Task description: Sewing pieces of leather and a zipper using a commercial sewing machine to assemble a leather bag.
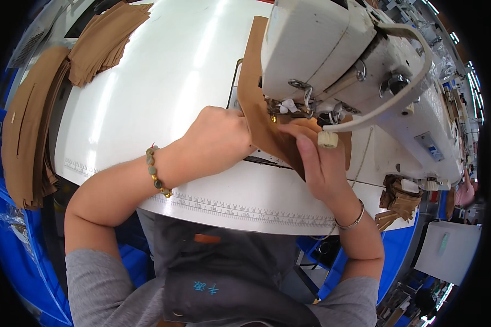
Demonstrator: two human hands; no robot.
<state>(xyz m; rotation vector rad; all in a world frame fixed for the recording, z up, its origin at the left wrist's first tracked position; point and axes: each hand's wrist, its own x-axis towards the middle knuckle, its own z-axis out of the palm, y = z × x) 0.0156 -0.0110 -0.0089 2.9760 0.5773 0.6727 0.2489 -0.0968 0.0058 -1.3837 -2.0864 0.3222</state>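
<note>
A brown fabric piece (252,71) lies under the head of a white sewing machine (316,49), its long part running away from me. My left hand (223,135) is closed at the fabric's left edge, with fingers curled round it and mostly turned out of sight. On the other side of the needle area, my right hand (319,163) rests on the same fabric with fingers stretched toward the presser foot. Its fingertips are partly hidden behind the machine's parts. Between my hands the fabric folds up and hangs a little toward the table's near edge.
Stacks of cut brown fabric (27,125) hang over the table's left side, with another stack (106,41) at the far left. Brown scraps (399,199) lie at the right. A printed ruler (223,210) runs along the near edge. Blue bins (22,240) stand below.
</note>
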